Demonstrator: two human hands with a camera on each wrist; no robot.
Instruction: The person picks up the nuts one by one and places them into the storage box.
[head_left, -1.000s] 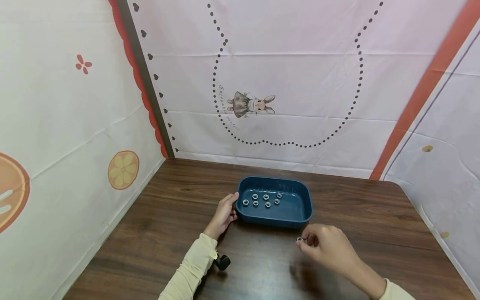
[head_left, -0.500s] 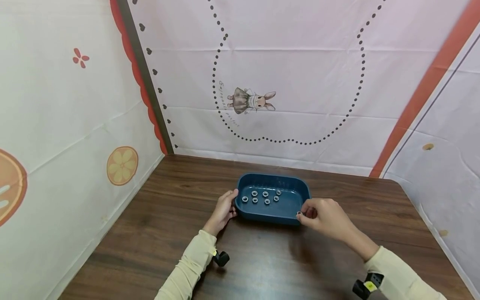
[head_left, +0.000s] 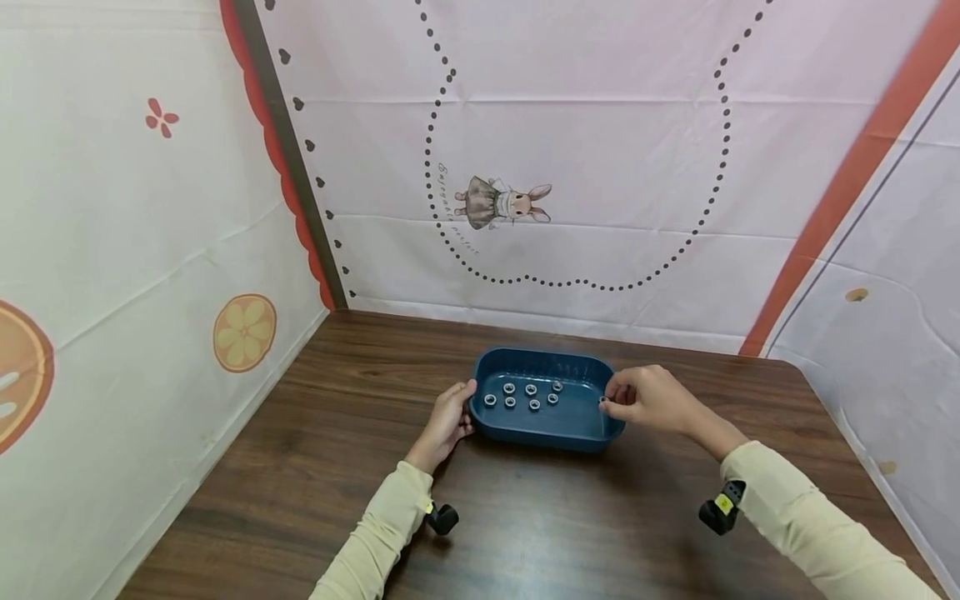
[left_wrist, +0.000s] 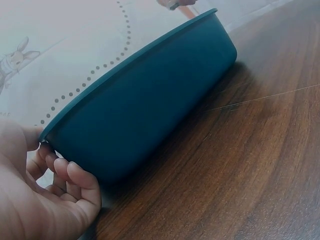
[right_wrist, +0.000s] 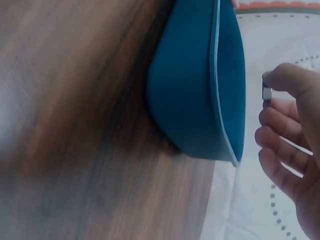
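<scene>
A dark blue rectangular plastic tray [head_left: 540, 435] sits on the wooden table. Several metal nuts [head_left: 531, 389] lie on its floor, mostly toward the left half. My left hand [head_left: 444, 423] grips the tray's left end, thumb at the rim and fingers curled against the outer wall. Over the tray's right end, my right hand [head_left: 654, 402] pinches one small hex nut [right_wrist: 267, 93] between thumb and index finger. In the right wrist view this nut shows above the rim level, apart from the tray, with the other fingers loosely bent below it.
Brown wood-grain table [head_left: 510, 517] extends around the tray on every side. Printed cloth walls [head_left: 600, 192] close off the back and both sides. A small black camera [head_left: 442, 519] is strapped to the left wrist, another camera [head_left: 720, 510] to the right.
My right hand has carried the nut forward from in front of the tray to over its right end. The left hand keeps its grip, and the nuts inside lie as before.
</scene>
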